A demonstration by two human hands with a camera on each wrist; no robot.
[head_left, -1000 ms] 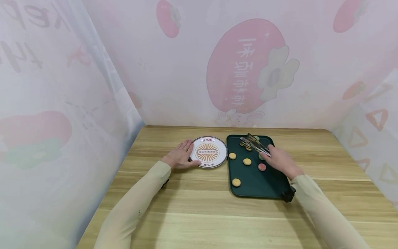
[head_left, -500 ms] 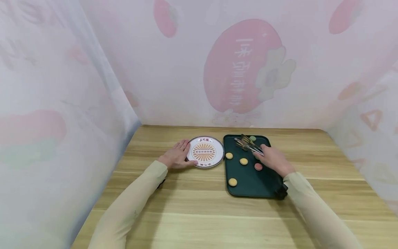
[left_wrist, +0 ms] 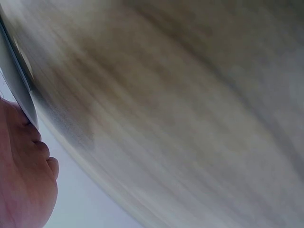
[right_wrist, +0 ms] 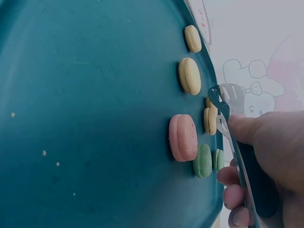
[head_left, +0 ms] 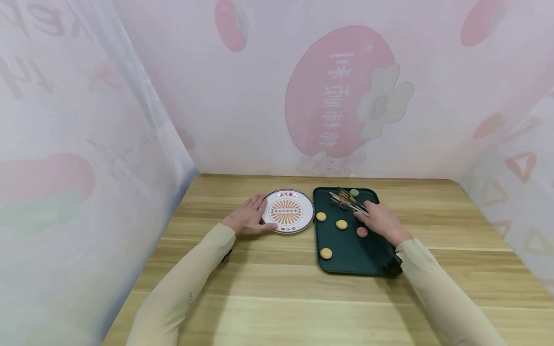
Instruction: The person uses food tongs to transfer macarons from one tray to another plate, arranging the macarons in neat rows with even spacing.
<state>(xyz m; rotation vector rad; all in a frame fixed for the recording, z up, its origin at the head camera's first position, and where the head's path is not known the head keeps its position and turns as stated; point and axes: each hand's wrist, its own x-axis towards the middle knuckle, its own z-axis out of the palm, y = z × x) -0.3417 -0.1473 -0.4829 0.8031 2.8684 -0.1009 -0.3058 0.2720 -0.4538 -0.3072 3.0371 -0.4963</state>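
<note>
My left hand rests on the left rim of a white plate with an orange sunburst pattern, fingers straight and thumb along the near edge. My right hand grips metal tongs with fork-like ends. Their ends reach over the back left of a dark green tray, overlapping yellow macarons there. Nearby lie a pink macaron, a yellow macaron and a green macaron. Another green macaron shows in the right wrist view; in the head view the right hand hides it.
The plate stands close beside the tray's left edge. More yellow macarons lie at the tray's left side and front left corner. Both are on a wooden table, with printed curtains behind and at the sides.
My right hand has shifted slightly left, and the tongs have come lower over the back-left macarons with their arms closer together. The left hand stays on the plate.
</note>
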